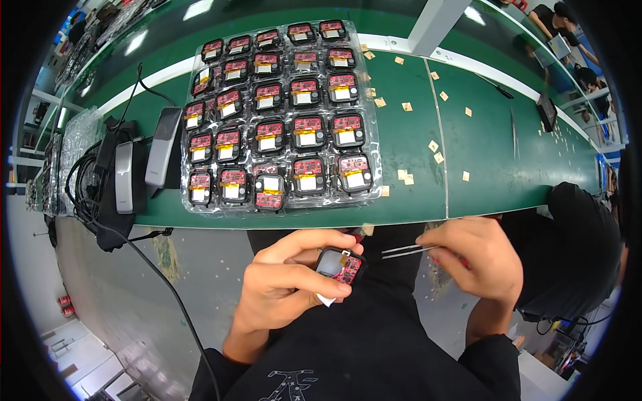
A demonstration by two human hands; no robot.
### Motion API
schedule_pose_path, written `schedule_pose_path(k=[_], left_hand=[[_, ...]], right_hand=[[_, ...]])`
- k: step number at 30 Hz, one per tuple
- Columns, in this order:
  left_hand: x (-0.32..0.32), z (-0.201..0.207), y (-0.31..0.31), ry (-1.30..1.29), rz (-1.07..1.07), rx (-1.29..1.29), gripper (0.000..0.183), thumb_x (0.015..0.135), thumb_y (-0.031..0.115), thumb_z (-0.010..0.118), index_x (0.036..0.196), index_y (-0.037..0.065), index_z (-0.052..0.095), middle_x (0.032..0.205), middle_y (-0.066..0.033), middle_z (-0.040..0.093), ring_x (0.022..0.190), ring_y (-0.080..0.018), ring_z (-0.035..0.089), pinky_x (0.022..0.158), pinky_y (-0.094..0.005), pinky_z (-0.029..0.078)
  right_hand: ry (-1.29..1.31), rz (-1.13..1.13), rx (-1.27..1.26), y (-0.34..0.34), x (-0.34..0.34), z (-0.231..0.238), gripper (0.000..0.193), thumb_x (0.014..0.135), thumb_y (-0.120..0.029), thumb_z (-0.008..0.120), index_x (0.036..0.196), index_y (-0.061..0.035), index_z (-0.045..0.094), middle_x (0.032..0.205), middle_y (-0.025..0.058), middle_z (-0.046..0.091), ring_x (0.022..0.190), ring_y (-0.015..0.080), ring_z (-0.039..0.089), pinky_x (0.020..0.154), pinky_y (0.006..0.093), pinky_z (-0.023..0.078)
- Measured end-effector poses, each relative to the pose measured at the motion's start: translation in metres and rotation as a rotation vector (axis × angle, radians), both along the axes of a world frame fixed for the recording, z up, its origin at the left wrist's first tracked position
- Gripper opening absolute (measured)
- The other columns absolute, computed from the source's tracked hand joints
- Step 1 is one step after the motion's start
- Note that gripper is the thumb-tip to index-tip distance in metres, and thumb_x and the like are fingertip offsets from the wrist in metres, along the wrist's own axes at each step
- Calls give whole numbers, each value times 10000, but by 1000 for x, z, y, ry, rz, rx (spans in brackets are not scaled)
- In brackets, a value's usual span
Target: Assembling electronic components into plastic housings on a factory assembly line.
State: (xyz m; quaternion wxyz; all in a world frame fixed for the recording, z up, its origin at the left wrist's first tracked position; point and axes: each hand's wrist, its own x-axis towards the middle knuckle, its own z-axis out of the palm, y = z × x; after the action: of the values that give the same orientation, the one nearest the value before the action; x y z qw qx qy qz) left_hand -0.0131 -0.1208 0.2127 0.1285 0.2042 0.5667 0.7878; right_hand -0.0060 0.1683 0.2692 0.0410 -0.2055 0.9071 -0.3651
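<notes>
My left hand holds a small square black device with a red circuit board and a grey panel showing, below the table's front edge. A white tab pokes out under my fingers. My right hand grips metal tweezers, whose tips point left toward the device and stop a short way from it. On the green table above lies a clear plastic tray filled with several more of the same black devices with red boards.
Grey handheld units and black cables lie left of the tray. Small tan paper scraps are scattered on the green mat to the right. Another person in black sits at right; others work at the far right.
</notes>
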Motion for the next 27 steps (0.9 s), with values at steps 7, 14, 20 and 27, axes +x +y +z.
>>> schedule_pose_path(k=[7, 14, 20, 27], left_hand=[[-1, -3, 3, -9, 40, 7, 229, 824, -20, 820, 1039, -6, 741, 1358, -341, 583, 1148, -420, 687, 920, -464, 628], [11, -2, 14, -171, 73, 52, 468, 915, -87, 696, 1353, -15, 549, 1393, -342, 558, 1184, -399, 670, 903, -436, 635], [16, 4, 27, -195, 178, -9, 415, 944, -116, 648, 1346, -58, 563, 1371, -218, 600, 1250, -242, 620, 970, -331, 595], [15, 8, 37, -210, 259, -73, 403, 923, -114, 681, 1307, -50, 580, 1233, -155, 662, 1134, -183, 663, 897, -283, 593]], right_hand=[[-13, -2, 60, -12, 3, -8, 210, 797, -5, 699, 1004, -38, 682, 850, 94, 654, 724, 284, 666, 641, 365, 524], [-434, -260, -644, -40, 11, -28, 209, 923, -6, 723, 1098, 14, 612, 957, 60, 706, 819, 69, 656, 644, 209, 495], [-662, -256, -960, -65, 18, -39, 255, 970, -17, 708, 1188, 13, 579, 1036, 49, 702, 977, 56, 632, 798, 221, 520], [-657, -281, -1008, -71, 21, -50, 180, 986, -65, 710, 1125, 21, 636, 989, 24, 680, 873, 35, 583, 741, 215, 473]])
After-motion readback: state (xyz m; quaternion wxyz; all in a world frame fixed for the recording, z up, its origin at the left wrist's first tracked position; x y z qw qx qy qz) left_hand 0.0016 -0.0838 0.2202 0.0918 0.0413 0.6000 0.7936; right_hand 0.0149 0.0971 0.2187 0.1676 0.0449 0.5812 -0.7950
